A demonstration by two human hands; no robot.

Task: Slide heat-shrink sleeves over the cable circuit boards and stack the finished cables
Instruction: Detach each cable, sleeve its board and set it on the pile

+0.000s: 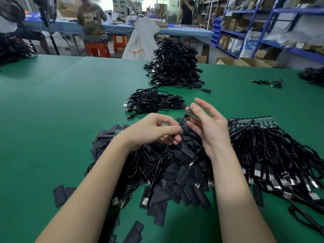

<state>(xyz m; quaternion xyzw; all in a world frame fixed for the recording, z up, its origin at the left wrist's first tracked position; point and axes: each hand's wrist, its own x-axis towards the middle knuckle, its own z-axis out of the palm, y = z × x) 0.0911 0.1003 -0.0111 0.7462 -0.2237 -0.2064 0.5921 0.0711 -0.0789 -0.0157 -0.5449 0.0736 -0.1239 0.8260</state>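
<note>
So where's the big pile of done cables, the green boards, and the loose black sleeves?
big cable pile (175,64), head view, middle of the heap.
green boards (252,121), head view, top edge of the row.
loose black sleeves (184,174), head view, one flat sleeve.

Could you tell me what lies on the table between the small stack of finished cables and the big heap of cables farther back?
In the head view, only bare green table mat separates the small stack from the big heap.

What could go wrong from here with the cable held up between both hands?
The right hand pinches only the sleeved end, so it might slip free. The cable, gripped by the left hand, trails into the loose sleeves and could snag or drag some onto the green table.
</note>
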